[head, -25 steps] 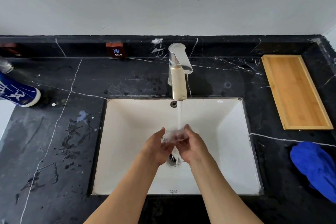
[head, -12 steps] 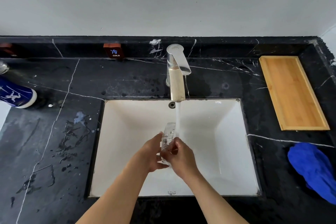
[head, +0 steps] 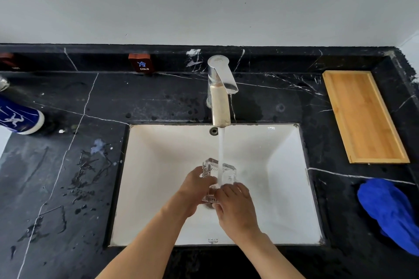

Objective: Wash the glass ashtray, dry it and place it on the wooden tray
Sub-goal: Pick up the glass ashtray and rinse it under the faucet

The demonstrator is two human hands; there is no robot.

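The clear glass ashtray is held upright on its edge in the white sink, directly under the running stream from the tap. My left hand grips its left side. My right hand holds its lower right part, fingers against the glass. Water falls onto the ashtray between my two hands. The wooden tray lies on the black counter at the back right, with nothing on it.
A blue cloth lies bunched on the counter right of the sink. A blue and white bottle lies at the far left. A small red "COLD" sign stands on the back ledge. The black marble counter has wet marks on the left.
The ashtray has been turned from lying flat between my hands to standing on its edge under the stream. My hands shifted slightly lower in the sink.
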